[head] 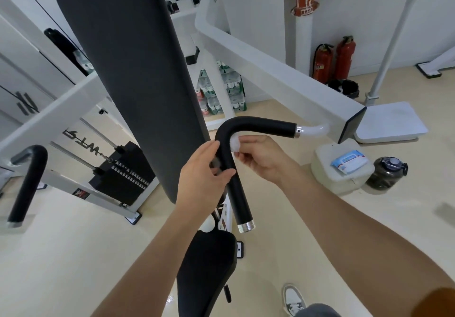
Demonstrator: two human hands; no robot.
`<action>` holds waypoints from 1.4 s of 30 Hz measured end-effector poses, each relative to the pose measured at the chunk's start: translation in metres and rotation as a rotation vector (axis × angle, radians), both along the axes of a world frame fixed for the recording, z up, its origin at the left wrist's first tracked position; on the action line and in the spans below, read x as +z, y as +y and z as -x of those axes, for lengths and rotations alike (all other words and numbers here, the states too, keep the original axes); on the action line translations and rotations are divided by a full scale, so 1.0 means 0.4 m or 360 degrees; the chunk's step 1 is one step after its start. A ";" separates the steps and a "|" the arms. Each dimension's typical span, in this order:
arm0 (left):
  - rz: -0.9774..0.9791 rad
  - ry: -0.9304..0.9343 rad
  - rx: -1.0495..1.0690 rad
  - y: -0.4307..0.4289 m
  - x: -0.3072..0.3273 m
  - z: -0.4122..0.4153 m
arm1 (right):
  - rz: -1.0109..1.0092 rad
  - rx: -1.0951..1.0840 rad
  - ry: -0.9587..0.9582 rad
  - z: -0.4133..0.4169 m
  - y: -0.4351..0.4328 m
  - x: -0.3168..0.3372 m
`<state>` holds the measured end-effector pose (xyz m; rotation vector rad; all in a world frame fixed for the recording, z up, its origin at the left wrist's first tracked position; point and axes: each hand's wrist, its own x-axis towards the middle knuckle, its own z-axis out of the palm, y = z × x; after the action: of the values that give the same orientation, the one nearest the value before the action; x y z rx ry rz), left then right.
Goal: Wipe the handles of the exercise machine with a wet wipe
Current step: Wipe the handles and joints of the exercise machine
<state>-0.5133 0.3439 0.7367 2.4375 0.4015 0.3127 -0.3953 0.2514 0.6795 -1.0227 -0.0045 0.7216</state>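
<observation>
A black padded handle, bent like an L with a chrome cap at its lower end, hangs from the white arm of the exercise machine. My right hand pinches a small white wet wipe against the inside of the handle's bend. My left hand wraps around the handle's upright part just below the bend, thumb on the near side. A second black handle hangs at the far left, untouched.
The machine's tall black back pad stands right behind my left hand, its black seat below. A pack of wipes lies on a white box at right, beside a dark jug. Weight stack lower left; fire extinguishers by the wall.
</observation>
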 end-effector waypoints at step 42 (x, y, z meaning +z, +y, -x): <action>0.0921 0.0104 -0.0018 -0.011 -0.090 0.122 | 0.0663 0.0664 -0.0458 0.222 -0.115 -0.037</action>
<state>-0.5620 0.3396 0.7006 1.8842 0.4359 0.0907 -0.4841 0.2053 0.6648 -1.5446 -0.3371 0.9702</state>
